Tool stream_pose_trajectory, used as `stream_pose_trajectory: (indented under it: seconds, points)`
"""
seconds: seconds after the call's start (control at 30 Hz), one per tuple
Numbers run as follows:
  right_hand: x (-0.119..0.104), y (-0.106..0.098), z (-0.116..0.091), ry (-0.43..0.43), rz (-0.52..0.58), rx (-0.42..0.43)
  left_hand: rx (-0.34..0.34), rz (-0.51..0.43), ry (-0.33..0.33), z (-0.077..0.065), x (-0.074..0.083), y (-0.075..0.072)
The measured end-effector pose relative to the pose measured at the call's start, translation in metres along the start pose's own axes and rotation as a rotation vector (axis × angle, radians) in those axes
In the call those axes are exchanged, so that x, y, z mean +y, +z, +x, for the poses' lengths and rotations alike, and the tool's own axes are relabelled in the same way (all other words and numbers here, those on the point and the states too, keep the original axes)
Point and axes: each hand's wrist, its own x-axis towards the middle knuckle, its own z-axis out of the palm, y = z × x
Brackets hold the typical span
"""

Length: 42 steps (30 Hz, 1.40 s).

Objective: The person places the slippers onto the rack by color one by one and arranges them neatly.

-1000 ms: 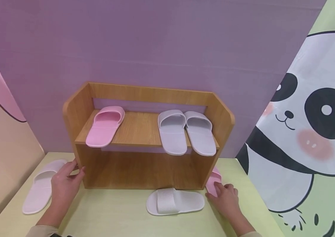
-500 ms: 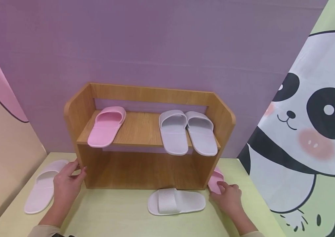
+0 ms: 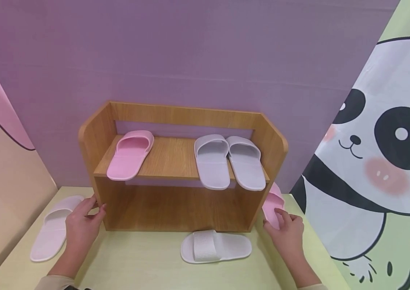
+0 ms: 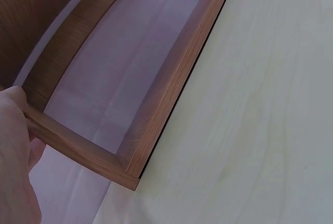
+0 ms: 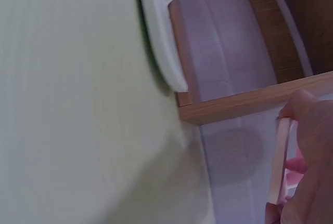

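Observation:
A small wooden shoe rack (image 3: 190,114) with two levels stands against the purple backdrop. My left hand (image 3: 83,225) holds the front edge of its left side panel, thumb inside and a finger outside in the left wrist view. Off the rack's right side, my right hand (image 3: 287,234) pinches a pink slipper (image 3: 273,205) by its toe-away end, held tilted; the rack hides part of it. On the upper shelf lie another pink slipper (image 3: 126,161) at the left and two grey-lilac slippers, one (image 3: 213,169) beside the other (image 3: 248,171), at the right.
A white slipper (image 3: 232,246) lies sideways on the table (image 3: 136,262) before the rack. Beyond my left hand is a pale pink slipper (image 3: 46,241). A panda-printed panel (image 3: 404,137) borders the right side.
My right hand has lifted the pink slipper and moved it up and slightly right. The left hand keeps its hold on the rack.

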Motion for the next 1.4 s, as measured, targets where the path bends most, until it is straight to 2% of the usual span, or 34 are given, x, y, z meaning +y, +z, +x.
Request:
stream_pose_trajectory:
  seconds: [0.17, 0.6, 0.8, 1.0, 1.2, 1.4]
  points:
    - [-0.014, -0.009, 0.003, -0.029, 0.059, 0.097, -0.001, 0.0, 0.001, -0.001, -0.002, 0.0]
    - [-0.058, -0.04, 0.007, -0.063, 0.13, 0.229, -0.003, 0.004, 0.002, -0.001, -0.002, 0.0]
    - [-0.075, -0.048, 0.01, -0.153, 0.197, 0.331, -0.004, 0.009, -0.002, -0.002, -0.002, -0.001]
    - [-0.094, -0.064, 0.01, -0.17, 0.246, 0.396, -0.012, 0.009, -0.007, -0.002, -0.002, -0.001]
    - [-0.109, -0.08, 0.008, -0.236, 0.294, 0.472, -0.02, 0.014, -0.014, -0.001, 0.0, -0.001]
    - [-0.128, -0.087, 0.005, -0.339, 0.332, 0.485, -0.021, 0.02, -0.009, 0.001, 0.0, -0.002]
